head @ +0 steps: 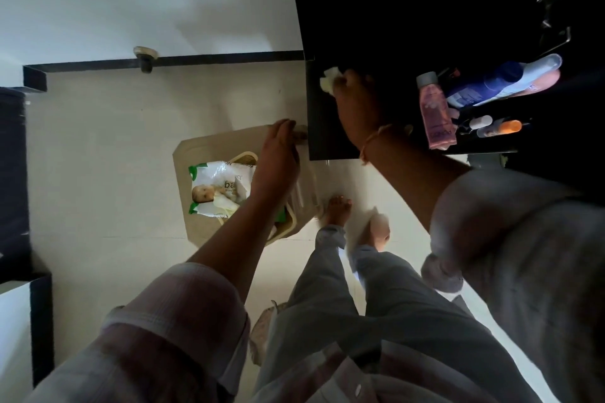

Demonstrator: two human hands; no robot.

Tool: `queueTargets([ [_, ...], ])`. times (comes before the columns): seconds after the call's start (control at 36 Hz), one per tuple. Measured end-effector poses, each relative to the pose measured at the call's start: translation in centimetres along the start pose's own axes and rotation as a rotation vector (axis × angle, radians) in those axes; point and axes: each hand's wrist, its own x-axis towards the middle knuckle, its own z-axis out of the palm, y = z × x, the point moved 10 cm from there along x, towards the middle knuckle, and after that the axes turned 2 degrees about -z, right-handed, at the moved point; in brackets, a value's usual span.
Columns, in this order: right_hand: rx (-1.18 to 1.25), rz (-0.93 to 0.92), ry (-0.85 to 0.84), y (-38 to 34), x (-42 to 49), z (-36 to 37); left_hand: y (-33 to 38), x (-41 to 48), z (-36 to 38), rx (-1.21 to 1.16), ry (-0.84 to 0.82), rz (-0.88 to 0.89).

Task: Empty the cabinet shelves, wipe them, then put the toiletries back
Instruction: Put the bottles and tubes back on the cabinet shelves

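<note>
My right hand [355, 98] presses a crumpled white cloth [329, 80] onto the dark cabinet shelf [322, 137], near its far left corner. Further right on the same shelf stand a pink bottle with a grey cap [437, 111], a blue bottle [484, 88], a pale pink tube [537, 75] and a small orange-capped bottle [501, 129]. My left hand [278, 160] hangs at the shelf's left edge, fingers curled down on something small and beige. Something clear and glassy shows just under that hand; I cannot tell whether the hand grips it.
A beige stool [193, 154] stands on the pale tiled floor below my left hand. It carries a basket [245, 159] with a pack of baby wipes [219, 188]. My bare feet [339, 209] are beside it. A dark skirting line runs along the white wall.
</note>
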Motion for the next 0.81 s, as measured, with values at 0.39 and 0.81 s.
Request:
queueTargets([
  [0.39,0.23,-0.19,-0.008,-4.5,-10.2,0.6,2.5,0.9,0.4,-0.032,-0.036,0.031],
  [0.81,0.269,0.434,-0.053,7.9,-7.3,-1.0,5.3,0.7,3.4,0.105,-0.168,0.172],
])
